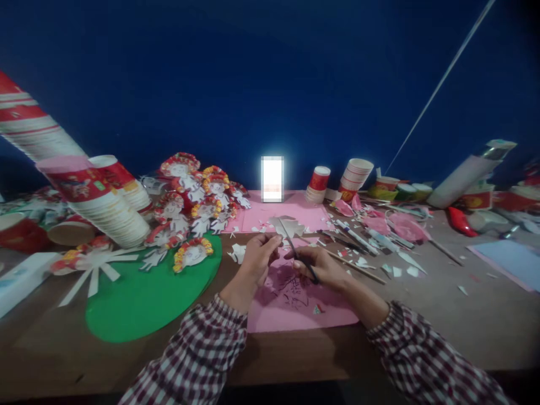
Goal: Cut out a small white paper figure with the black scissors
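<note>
Over a pink sheet with dark handwriting, my left hand is closed, fingers and thumb pinched at the lower edge of a pale piece of paper. My right hand grips a pair of dark-handled scissors, whose blades point up and left across that paper. Exactly where the blades meet the paper is too blurred to tell. A small printed scrap lies on the pink sheet below my right hand.
Left of my hands, paper-cup figures crowd a green sheet beside leaning stacked cups. A glowing pixelated rectangle stands at the back. Markers, a wooden stick and paper scraps litter the right.
</note>
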The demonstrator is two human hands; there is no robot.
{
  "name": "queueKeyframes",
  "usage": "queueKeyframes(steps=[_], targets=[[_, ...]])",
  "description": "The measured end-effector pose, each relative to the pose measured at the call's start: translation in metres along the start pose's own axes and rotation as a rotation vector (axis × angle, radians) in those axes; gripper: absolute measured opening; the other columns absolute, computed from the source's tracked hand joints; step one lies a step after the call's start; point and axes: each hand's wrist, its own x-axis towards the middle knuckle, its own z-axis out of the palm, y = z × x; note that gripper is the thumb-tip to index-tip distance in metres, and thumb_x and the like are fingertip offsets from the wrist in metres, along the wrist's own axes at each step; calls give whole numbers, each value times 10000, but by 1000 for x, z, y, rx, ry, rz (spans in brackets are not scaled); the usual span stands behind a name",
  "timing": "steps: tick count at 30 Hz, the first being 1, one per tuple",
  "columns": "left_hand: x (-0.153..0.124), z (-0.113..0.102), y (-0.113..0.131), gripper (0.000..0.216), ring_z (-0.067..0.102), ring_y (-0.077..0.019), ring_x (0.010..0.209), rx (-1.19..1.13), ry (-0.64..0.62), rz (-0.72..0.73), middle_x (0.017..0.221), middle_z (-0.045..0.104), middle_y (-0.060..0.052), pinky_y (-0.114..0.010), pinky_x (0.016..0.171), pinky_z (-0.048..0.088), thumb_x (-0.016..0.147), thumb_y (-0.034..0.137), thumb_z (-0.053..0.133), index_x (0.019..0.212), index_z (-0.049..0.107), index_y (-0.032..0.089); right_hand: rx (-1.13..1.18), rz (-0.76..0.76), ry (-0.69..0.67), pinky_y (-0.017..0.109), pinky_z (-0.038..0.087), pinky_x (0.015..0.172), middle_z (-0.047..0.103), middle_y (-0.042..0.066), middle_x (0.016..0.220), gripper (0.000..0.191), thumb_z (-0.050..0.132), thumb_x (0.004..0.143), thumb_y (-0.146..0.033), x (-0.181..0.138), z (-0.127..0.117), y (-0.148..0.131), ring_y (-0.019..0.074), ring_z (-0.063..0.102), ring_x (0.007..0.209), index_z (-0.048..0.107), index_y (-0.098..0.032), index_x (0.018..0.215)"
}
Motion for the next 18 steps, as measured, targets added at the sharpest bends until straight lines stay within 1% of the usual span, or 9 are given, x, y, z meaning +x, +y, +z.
queueKeyframes(steps=[3,9,18], targets=[[-2,1,1,268,429,-31,447,6,-24,-10,577,541,36,-176,457,347,557,310,762,666,601,125,-6,-7,6,187,365,436,499,-31,562,513,677,706,-511,1,-1,2,77,469,460,613,-91,994],[-2,1,2,258,418,-33,442,16,-53,-14,557,529,36,-179,451,335,561,301,757,645,590,123,-18,-1,-3,191,364,433,506,-21,567,520,662,717,-521,1,-2,3,86,479,466,605,-92,1005],[1,-1,-2,249,422,-41,433,35,-70,-8,563,550,28,-188,445,321,580,302,740,674,596,123,-26,-13,-24,182,352,414,503,-22,577,491,647,744,-501,0,-2,4,86,486,464,584,-97,1016]])
